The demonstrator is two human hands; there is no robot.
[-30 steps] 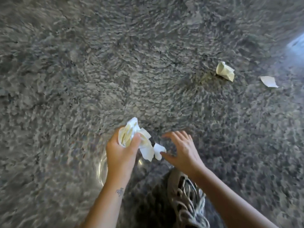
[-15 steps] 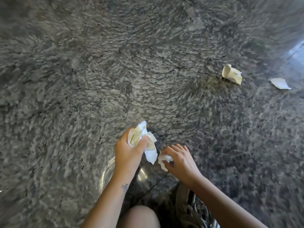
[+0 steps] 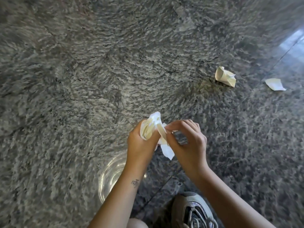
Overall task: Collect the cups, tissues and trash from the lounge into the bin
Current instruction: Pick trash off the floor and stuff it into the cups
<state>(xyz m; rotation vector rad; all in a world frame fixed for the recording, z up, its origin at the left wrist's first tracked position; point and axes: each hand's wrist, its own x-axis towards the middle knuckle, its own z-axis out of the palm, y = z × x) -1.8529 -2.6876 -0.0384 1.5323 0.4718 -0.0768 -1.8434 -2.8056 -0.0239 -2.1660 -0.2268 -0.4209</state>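
While both hands clutch tissues (image 3: 152, 129) — two scraps (image 3: 225, 76) remain.

crumpled cup (image 3: 225, 76) on rug (image 3: 82, 79), paper scrap (image 3: 275, 84) right of it

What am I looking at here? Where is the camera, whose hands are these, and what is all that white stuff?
No machine here: a person wears a wide-angle camera on the head, looking down at their own two bare hands. The left hand grips a bunch of crumpled white tissues. The right hand pinches a loose piece at the edge of that bunch, as if tucking it in. Below lies a shaggy grey rug, beside a dark polished floor. Two more bits of trash remain: a crumpled paper at the rug's edge and a flat white scrap on the floor. The person's shoe shows at the bottom, and something clear and round sits under the left forearm; I cannot tell what it is.
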